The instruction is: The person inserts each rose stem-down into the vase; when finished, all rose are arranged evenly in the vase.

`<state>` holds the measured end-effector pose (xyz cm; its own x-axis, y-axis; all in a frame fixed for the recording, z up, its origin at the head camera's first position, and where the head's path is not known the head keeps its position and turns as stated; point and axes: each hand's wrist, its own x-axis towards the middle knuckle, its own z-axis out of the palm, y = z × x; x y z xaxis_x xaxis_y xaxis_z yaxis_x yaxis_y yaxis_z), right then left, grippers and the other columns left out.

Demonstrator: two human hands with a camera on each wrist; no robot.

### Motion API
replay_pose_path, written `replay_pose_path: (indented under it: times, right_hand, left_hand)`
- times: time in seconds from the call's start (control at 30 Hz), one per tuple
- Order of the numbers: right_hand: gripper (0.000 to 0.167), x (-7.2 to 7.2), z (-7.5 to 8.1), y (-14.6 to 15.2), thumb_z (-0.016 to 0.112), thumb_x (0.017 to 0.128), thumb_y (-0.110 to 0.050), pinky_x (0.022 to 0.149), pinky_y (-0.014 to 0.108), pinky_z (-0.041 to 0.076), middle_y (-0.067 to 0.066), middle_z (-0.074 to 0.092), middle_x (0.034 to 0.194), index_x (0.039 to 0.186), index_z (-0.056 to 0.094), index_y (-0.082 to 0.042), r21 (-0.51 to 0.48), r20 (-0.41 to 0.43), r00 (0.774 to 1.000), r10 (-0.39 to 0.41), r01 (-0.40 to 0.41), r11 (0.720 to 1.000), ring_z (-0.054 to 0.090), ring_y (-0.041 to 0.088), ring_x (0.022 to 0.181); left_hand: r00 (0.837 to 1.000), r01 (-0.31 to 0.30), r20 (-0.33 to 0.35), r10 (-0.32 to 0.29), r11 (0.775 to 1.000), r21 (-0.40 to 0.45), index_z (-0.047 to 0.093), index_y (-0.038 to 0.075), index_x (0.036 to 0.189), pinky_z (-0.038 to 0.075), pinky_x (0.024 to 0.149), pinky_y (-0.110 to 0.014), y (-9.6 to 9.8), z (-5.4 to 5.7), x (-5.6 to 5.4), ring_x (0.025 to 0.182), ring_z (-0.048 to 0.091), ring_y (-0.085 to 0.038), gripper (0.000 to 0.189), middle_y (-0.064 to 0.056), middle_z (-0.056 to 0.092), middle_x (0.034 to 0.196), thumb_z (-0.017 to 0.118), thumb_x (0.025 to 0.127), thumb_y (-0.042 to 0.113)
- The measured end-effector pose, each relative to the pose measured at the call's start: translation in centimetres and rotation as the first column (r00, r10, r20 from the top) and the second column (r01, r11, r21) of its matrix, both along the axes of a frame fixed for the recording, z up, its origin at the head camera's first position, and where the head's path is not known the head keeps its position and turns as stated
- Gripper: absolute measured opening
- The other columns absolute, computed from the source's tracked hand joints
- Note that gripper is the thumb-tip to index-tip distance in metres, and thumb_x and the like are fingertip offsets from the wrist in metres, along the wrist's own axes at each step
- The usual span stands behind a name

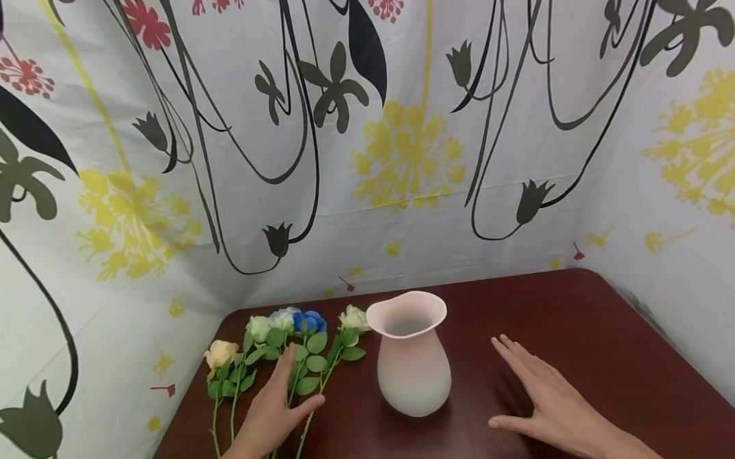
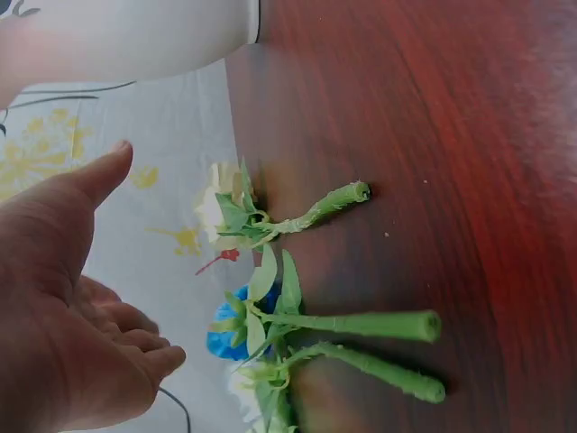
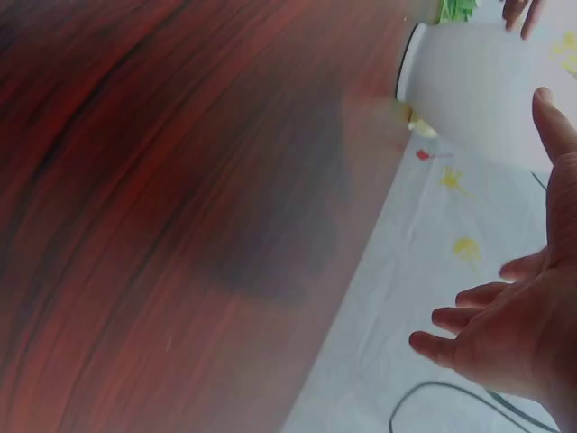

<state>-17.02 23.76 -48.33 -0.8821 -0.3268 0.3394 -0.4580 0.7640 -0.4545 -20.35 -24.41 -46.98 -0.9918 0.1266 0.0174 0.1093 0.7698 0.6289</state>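
A vase [image 1: 414, 371], pale pink at its flared wavy rim and whitish below, stands upright on the dark red table between my hands. My left hand [image 1: 271, 415] is held over the flower stems at the vase's left, thumb and fingers spread and holding nothing. Beneath and beyond it lie artificial roses: a peach one [image 1: 221, 353], white ones, and a blue one [image 1: 309, 322]. A cream rose [image 1: 353, 318] lies nearest the vase. To the vase's right, my right hand [image 1: 557, 409] hovers with fingers extended, thumb apart, nothing in it. In the left wrist view, cut stem ends [image 2: 419, 326] point toward the camera.
The wooden table [image 1: 519, 312] has a rounded far right corner. A white cloth [image 1: 342, 210] printed with yellow, red and grey flowers hangs behind it and along both sides. The right hand's shadow [image 3: 279, 198] falls on the tabletop.
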Motion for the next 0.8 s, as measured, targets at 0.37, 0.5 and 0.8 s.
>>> replay_pose_path:
  times: [0.37,0.5,0.8]
  right_hand:
    - [0.106,-1.6,-0.1,-3.3,0.091,0.082,-0.050,0.104,0.062,0.051,0.006,0.046,0.165,0.168,0.032,-0.031,-0.233,0.066,0.994,0.082,-0.065,0.970,0.049,0.035,0.145]
    - [0.093,-2.4,0.0,-4.3,0.091,0.085,-0.043,0.107,0.056,0.050,0.000,0.049,0.162,0.163,0.042,-0.032,-0.327,0.111,0.986,0.125,-0.083,0.942,0.048,0.029,0.147]
    - [0.080,-4.5,-0.7,-5.4,0.091,0.087,-0.029,0.111,0.027,0.044,-0.001,0.056,0.157,0.158,0.053,-0.019,-0.492,0.166,0.957,0.237,-0.128,0.861,0.049,0.018,0.145]
  left_hand:
    - [0.995,-0.046,-0.060,0.079,0.903,0.428,0.046,0.003,0.159,0.050,0.111,-0.050,1.2,-1.8,-3.2,0.144,0.050,-0.041,0.069,-0.020,0.049,0.160,0.077,0.101,0.021]
    - [0.995,-0.066,-0.027,0.095,0.841,0.537,0.052,-0.002,0.154,0.054,0.107,-0.048,1.7,-2.6,-4.1,0.140,0.054,-0.042,0.055,-0.026,0.055,0.153,0.071,0.104,0.012]
    - [0.996,-0.079,0.011,0.088,0.824,0.561,0.059,-0.009,0.145,0.056,0.103,-0.051,2.9,-4.8,-6.4,0.130,0.062,-0.043,0.043,-0.029,0.063,0.141,0.067,0.106,0.008]
